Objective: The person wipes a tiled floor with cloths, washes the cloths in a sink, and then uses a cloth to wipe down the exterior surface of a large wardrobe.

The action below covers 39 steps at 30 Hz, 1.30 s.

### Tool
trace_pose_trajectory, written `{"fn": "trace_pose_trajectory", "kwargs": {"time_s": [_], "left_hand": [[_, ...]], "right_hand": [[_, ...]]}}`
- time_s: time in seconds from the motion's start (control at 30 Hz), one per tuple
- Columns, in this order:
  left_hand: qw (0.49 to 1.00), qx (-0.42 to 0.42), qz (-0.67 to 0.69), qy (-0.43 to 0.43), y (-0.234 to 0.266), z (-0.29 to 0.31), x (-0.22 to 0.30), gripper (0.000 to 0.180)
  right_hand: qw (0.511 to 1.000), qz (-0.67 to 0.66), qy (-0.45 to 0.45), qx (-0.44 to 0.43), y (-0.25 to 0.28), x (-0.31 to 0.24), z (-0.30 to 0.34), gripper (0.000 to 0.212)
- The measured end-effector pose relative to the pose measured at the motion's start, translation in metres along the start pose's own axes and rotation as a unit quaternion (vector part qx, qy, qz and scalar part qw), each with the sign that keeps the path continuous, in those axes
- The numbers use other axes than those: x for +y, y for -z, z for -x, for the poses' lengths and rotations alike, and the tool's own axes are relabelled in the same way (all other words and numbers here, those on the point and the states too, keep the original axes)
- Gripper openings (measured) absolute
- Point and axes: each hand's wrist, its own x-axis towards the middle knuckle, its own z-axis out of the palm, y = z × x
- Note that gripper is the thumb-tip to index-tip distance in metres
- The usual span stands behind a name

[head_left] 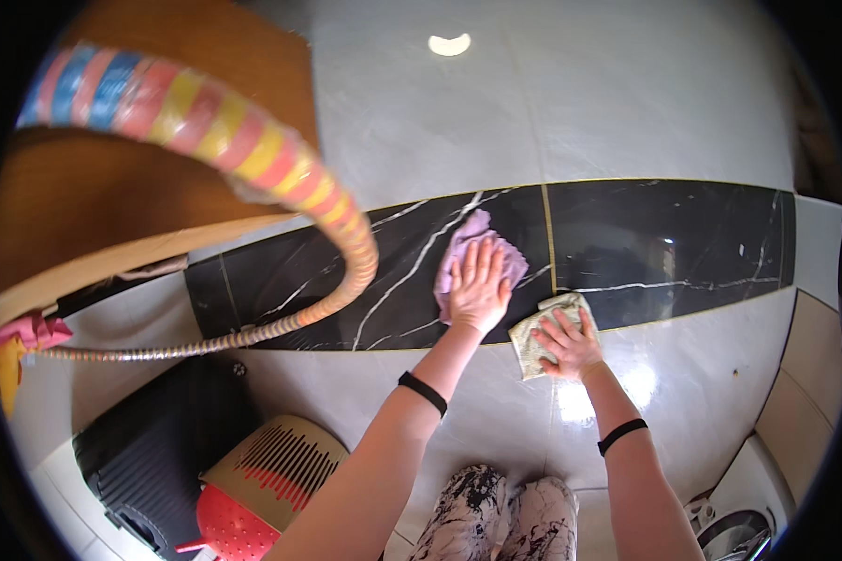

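Purple cloth [472,229] on black tile [407,307], spread left grip [479,290] atop, cream cloth [527,350] under spread right grip [571,346]

The left cloth [452,266] is lilac, the right cloth [529,347] patterned cream, the tiles [617,234] white-veined black, the hoop [255,153] striped pink, yellow, blue.

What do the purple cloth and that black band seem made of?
Purple cloth: probably soft, matte fabric, judging by its limp, crumpled edges. Black band: glossy tile or polished stone, given its white veins and bright reflections; I can't tell which.
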Motion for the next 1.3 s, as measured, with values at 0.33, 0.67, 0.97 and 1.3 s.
{"fn": "trace_pose_trajectory", "kwargs": {"time_s": [0.33, 0.67, 0.97, 1.3], "left_hand": [[0.997, 0.01, -0.08, 0.015, -0.005, 0.0, -0.012, 0.063], [0.989, 0.001, -0.149, 0.018, -0.003, -0.004, 0.0, 0.061], [0.981, -0.047, -0.187, 0.032, -0.018, -0.042, 0.11, 0.062], [0.983, -0.036, -0.136, -0.122, -0.037, -0.127, 0.296, 0.063]], "right_hand": [[0.997, -0.069, 0.019, 0.04, 0.003, 0.005, -0.006, 0.067], [0.911, -0.044, -0.386, 0.138, 0.051, 0.095, -0.048, 0.066], [0.803, 0.021, -0.585, 0.109, 0.009, 0.203, 0.268, 0.072], [0.908, -0.014, -0.418, 0.017, 0.041, 0.273, 0.304, 0.076]]}}
